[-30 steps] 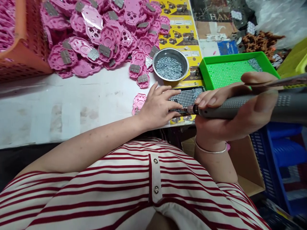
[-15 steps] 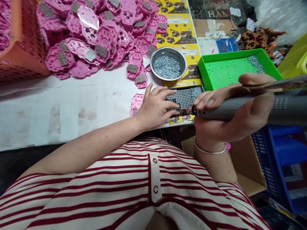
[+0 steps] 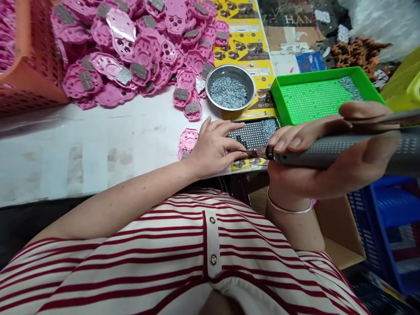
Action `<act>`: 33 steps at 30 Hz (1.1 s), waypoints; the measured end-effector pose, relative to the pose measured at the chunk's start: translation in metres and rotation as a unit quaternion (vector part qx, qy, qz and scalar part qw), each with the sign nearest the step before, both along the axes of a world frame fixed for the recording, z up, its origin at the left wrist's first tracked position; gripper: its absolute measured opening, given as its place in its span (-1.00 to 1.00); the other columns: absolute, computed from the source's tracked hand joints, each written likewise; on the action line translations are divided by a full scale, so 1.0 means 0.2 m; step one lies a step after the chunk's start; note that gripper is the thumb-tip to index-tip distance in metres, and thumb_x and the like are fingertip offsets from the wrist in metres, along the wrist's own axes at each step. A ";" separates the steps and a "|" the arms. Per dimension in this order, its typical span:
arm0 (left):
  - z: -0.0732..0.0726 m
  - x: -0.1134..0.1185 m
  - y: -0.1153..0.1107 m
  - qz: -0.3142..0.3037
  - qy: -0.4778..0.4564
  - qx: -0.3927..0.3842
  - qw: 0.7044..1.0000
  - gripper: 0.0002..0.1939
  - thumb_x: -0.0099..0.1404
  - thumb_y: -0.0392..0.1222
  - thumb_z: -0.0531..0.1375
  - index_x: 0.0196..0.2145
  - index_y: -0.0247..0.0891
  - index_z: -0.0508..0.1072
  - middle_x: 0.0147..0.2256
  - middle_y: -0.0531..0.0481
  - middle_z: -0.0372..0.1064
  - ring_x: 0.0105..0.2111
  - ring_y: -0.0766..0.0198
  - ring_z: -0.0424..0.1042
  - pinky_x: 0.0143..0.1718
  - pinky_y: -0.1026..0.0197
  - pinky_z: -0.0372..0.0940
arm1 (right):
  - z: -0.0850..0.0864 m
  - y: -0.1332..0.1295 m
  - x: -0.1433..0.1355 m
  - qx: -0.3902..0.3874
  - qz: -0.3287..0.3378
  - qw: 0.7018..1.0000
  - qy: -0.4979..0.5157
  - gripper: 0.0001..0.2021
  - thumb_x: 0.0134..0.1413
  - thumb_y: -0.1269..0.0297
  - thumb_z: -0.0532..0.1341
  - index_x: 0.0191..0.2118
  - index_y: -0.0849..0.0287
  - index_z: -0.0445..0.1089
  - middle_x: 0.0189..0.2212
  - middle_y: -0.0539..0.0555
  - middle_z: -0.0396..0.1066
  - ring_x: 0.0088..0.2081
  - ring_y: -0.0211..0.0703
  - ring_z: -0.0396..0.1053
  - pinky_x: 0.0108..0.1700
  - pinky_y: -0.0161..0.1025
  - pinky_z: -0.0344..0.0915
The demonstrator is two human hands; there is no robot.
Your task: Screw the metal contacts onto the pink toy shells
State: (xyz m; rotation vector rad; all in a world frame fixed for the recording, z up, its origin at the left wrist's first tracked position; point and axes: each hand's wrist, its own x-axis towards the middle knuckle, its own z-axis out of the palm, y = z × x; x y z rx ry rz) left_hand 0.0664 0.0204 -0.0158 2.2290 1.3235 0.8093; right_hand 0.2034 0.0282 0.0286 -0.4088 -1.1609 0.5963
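Right hand [image 3: 315,177] Is Clamping Grey Screwdriver [image 3: 315,151]

The bit [image 3: 252,152] is reaching the left hand [image 3: 211,146] beside a black tray [image 3: 251,135]; whether those fingers are pinching anything, I cannot tell. Screws [image 3: 229,92] are lying in that tray, a green tray [image 3: 311,103] and a metal bowl [image 3: 251,90].

I'm looking down on a scuffed white tabletop [image 3: 46,144], palely lit; past its near edge, to the right, a cardboard box [image 3: 341,232] stands beside a blue crate [image 3: 367,238], darkness underneath.
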 end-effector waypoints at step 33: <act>-0.10 -0.22 -0.15 0.065 0.149 0.037 0.986 -0.46 0.17 0.25 0.31 0.00 -0.09 0.52 0.23 -0.11 0.26 0.25 -0.20 0.12 0.34 -0.44 -0.27 | -0.13 -0.02 -0.13 -0.068 0.051 0.992 -0.094 -0.72 0.16 -0.11 0.19 -0.10 -0.15 0.39 -0.63 -0.11 0.15 -0.70 -0.26 0.13 -0.62 -0.22 0.25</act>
